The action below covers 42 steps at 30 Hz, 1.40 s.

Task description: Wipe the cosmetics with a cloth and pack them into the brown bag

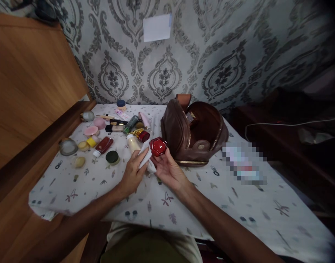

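My right hand point(170, 168) grips a shiny red faceted jar point(158, 146) by its edge, raised over the table. In my left hand point(134, 171) is a white tissue point(145, 157), pinched beside the jar; part of it hangs between both hands. Just behind my left hand stands a cream-coloured tube point(132, 143) with a white cap. Close by lie a smaller dark red jar point(143, 136) and a gold item point(136, 132). An open brown handbag point(176, 128) sits right of the red jar, with a small box point(191, 117) inside it.
Several cosmetics lie on the left of the patterned tablecloth point(96, 199), among them a dark green-lidded jar point(112, 157), a red-brown bottle point(104, 145) and a pink jar point(91, 130). A wooden panel point(33, 65) borders the left side. A blurred packet point(244, 162) lies at right.
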Tool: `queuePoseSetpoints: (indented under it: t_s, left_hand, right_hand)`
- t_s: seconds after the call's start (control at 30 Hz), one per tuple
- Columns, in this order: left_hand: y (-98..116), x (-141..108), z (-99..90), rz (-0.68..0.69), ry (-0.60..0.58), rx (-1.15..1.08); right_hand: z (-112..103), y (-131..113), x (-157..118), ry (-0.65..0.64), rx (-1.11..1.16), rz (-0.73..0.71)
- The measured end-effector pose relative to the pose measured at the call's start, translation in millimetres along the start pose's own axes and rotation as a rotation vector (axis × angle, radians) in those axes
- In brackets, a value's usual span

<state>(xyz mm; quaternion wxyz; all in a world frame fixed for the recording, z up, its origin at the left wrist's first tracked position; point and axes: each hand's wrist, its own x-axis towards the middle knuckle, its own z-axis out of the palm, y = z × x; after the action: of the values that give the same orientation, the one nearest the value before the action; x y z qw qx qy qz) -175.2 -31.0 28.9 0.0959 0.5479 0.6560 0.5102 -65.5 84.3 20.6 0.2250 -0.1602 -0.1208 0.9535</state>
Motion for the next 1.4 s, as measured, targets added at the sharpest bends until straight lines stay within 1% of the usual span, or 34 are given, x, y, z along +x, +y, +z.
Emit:
queuePoseSetpoints:
  t_s: [0.1,0.17,0.3,0.6,0.73,0.9,1.03,1.2,1.4]
  left_hand:
    - [-1.1,-0.8,-2.4,-0.068,-0.031,-0.002]
    - [-2.1,-1.3,-2.6,-0.090,-0.030,-0.007]
    - [-3.6,-2.5,-1.2,-0.069,-0.004,0.011]
    - [-0.7,-7.3,1.4,-0.045,0.037,0.014]
    - [-0.5,-10.7,3.1,-0.034,0.036,0.008]
    - [2.0,-11.6,3.5,-0.060,0.020,0.017]
    - [2.4,-13.0,2.7,-0.075,0.015,0.020]
    - [-0.2,-14.7,1.3,-0.056,0.024,0.053]
    - [2.4,-14.2,-1.6,-0.043,0.027,0.045]
  right_hand:
    - [-1.2,1.8,0.3,0.019,-0.003,0.016]
    - [-1.0,2.8,0.0,0.039,-0.011,0.013]
    - [-0.3,3.3,-0.8,0.017,-0.060,0.026]
    - [3.0,4.5,-2.9,-0.020,-0.118,-0.002]
    - [2.5,4.4,-3.1,-0.004,-0.119,-0.026]
    - [-0.1,3.4,-1.5,0.033,-0.111,-0.021]
    - [0.5,3.1,-1.2,0.031,-0.100,-0.024]
    - [1.4,3.8,-1.3,0.012,-0.089,-0.038]
    - [3.3,3.8,-1.6,0.040,-0.075,-0.049]
